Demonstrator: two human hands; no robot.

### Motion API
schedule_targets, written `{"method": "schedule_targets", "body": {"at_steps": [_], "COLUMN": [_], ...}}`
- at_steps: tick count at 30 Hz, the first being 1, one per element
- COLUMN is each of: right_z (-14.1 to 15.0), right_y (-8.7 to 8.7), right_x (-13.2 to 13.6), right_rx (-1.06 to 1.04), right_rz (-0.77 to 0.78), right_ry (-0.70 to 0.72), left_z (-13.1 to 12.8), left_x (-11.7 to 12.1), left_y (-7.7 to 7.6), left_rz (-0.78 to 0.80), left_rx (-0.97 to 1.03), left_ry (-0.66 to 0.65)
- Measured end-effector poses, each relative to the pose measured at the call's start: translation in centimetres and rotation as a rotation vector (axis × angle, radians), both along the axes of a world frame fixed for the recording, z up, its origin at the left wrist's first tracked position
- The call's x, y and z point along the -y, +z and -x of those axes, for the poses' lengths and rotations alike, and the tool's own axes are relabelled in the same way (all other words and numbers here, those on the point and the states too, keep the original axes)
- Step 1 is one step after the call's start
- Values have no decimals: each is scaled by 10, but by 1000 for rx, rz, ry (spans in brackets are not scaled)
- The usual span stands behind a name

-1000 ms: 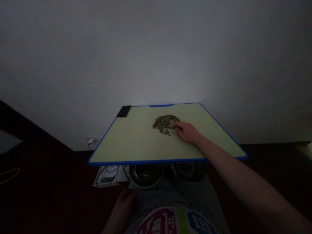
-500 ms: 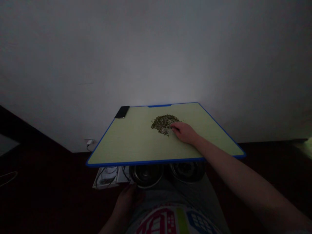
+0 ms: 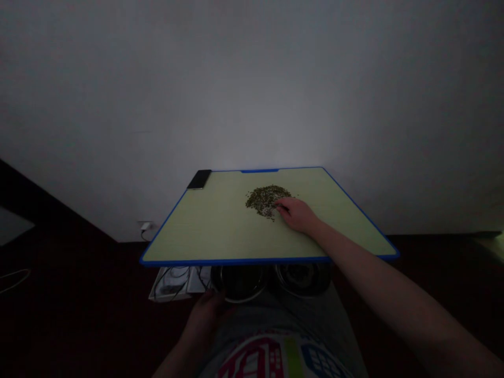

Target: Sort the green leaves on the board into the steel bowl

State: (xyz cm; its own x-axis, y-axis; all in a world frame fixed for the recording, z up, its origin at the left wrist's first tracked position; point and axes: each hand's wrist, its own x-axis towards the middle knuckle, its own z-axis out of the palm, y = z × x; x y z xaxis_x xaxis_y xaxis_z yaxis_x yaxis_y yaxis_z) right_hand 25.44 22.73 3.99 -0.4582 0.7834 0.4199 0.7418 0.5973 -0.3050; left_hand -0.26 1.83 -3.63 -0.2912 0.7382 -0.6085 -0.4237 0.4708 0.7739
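My right hand (image 3: 295, 211) is at the right edge of a loose pile of small greenish-brown beans (image 3: 263, 197) on a pale yellow folding table top (image 3: 205, 231). Its thumb and fingers are pinched together; what lies between them is too small and dark to tell. Whitish bits show among the beans by the fingertips. Below the table's near edge, my left hand (image 3: 207, 304) is closed at the left rim of a round metal bowl (image 3: 244, 300). Its fingers are dim and partly hidden in shadow.
A second metal bowl (image 3: 303, 291) is at the right, partly under the table edge. A black phone (image 3: 199, 179) lies at the table's far left corner. A white box with cables (image 3: 172, 286) is on the floor. A white plug (image 3: 145, 227) sits in the wall behind.
My left hand has come up to the left bowl's rim, and that bowl has shifted slightly right. My right hand has moved slightly left, staying pinched at the beans.
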Motion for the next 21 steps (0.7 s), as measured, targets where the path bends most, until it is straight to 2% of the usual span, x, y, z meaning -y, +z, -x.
{"method": "schedule_targets", "body": {"at_steps": [8,16,21], "right_z": [2,12,16], "right_y": [3,14,20], "right_x": [3,21,34], "right_rx": [109,285,373], "right_rz": [12,95,149], "right_ry": [-3,-17,-54], "left_z": [-10,-16,-25], "left_x": [15,28,34], "left_y": [22,38,50], "left_rz": [-1,-75,-118], "left_rx": [162,209,323], "left_ry": [13,-91,-142]}}
